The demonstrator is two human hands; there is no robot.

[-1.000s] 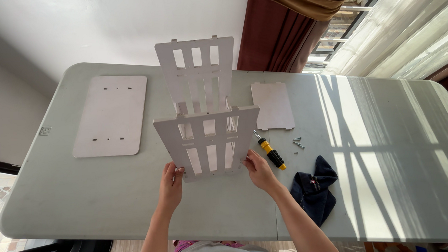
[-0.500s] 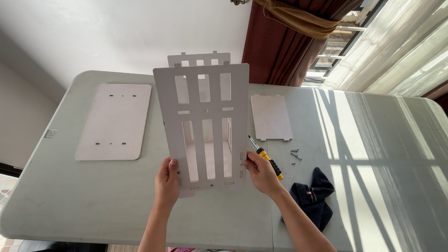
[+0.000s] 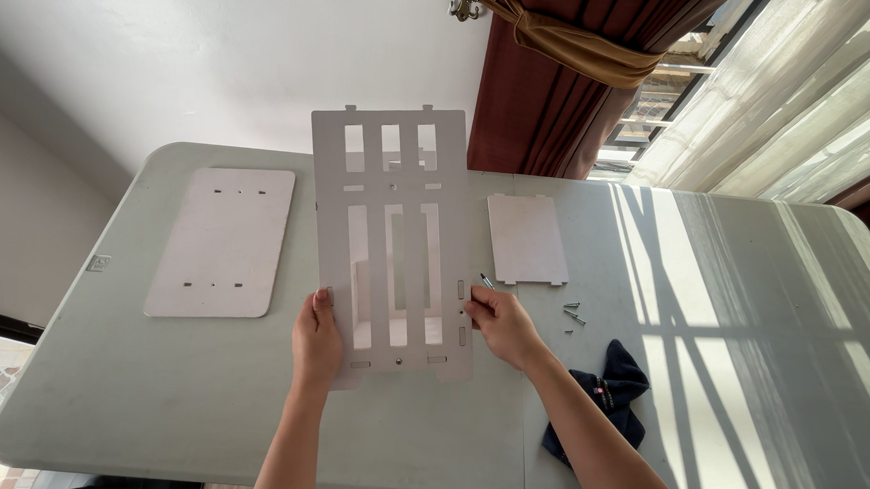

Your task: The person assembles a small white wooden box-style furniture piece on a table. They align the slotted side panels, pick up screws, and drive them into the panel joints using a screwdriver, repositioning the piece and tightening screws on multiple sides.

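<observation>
I hold a white slotted panel (image 3: 394, 235) upright over the grey table (image 3: 704, 283), facing me. My left hand (image 3: 318, 345) grips its lower left edge. My right hand (image 3: 502, 326) grips its lower right edge. Through the slots a second white slotted panel shows behind it, partly hidden. A screwdriver tip (image 3: 486, 280) pokes out just above my right hand; the rest of the tool is hidden.
A large white rounded board (image 3: 223, 242) lies flat at the left. A smaller white board (image 3: 526, 240) lies right of the panel. A few screws (image 3: 572, 314) and a dark blue cloth (image 3: 603, 393) lie near my right forearm. Curtains hang beyond the table's far edge.
I have raised the slotted panel from a low tilt to fully upright, so it now covers the panel behind. Both hands stay on its lower edges.
</observation>
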